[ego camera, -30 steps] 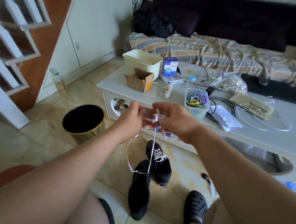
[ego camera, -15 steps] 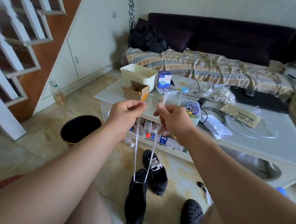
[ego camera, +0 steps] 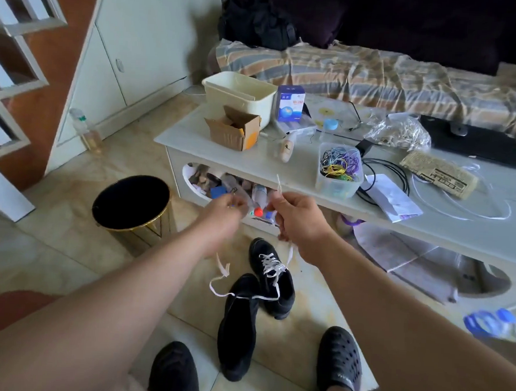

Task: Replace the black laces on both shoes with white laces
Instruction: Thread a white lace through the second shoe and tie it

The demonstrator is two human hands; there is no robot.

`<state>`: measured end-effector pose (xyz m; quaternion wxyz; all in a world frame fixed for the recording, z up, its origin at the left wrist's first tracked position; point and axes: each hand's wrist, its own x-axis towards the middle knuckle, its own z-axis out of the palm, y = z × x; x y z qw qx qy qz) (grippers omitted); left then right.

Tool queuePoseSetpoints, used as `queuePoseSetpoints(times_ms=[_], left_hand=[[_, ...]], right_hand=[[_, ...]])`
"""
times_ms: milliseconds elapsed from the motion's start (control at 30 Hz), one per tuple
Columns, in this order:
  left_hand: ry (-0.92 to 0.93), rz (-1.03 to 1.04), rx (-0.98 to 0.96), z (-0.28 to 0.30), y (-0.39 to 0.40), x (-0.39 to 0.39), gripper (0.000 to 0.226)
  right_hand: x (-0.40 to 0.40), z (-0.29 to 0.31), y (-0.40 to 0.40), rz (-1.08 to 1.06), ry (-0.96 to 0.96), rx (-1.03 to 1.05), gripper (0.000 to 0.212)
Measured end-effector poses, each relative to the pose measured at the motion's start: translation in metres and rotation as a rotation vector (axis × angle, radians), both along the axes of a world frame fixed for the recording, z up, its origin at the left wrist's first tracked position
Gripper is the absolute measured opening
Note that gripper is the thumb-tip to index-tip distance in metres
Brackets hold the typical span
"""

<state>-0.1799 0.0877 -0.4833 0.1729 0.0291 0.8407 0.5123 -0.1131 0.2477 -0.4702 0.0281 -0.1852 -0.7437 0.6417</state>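
The near black shoe [ego camera: 238, 330] looks like soft matt cloth, and the flat white lace [ego camera: 244, 296] threaded across it reads as woven fabric, as does the lacing on the far shoe [ego camera: 271, 279]. The floor tiles [ego camera: 66, 244] are glossy stone or ceramic, the low table top [ego camera: 252, 161] smooth and white with a slight sheen, the cream tub [ego camera: 239, 91] and the clear container [ego camera: 340, 170] plastic. The small box [ego camera: 233, 130] is rough brown cardboard, the sofa cover [ego camera: 378, 78] striped crumpled cloth, and the black bin [ego camera: 132, 202] has a shiny gold metal rim.

Open floor [ego camera: 66, 244] left of shoes [ego camera: 243, 324]; bin [ego camera: 131, 202] and table [ego camera: 252, 164] beyond.
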Motion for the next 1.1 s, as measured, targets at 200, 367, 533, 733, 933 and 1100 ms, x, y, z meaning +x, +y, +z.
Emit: queuePoseSetpoints(times_ms=[200, 367, 533, 733, 933, 1100], left_hand=[[-0.142, -0.397, -0.591, -0.14, 0.001, -0.023, 0.031], [-0.185, -0.483, -0.751, -0.243, -0.014, -0.038, 0.039], [-0.181, -0.551, -0.753, -0.317, -0.013, -0.041, 0.039], [-0.039, -0.677, -0.811, -0.359, -0.011, -0.036, 0.006], [-0.006, -0.642, -0.814, -0.357, -0.014, -0.043, 0.007], [0.022, -0.506, -0.915, -0.342, -0.05, -0.063, 0.039]], right_hand=[[-0.017, -0.143, 0.004, 0.03, -0.355, 0.133, 0.034], [-0.016, -0.249, -0.005, 0.037, -0.606, 0.197, 0.021], [-0.027, -0.306, -0.015, 0.114, -0.687, 0.242, 0.008], [-0.027, -0.342, -0.027, 0.245, -0.691, 0.394, 0.011], [-0.033, -0.346, -0.034, 0.409, -0.697, 0.658, 0.03], [-0.029, -0.347, -0.026, 0.429, -0.698, 0.7, 0.026]])
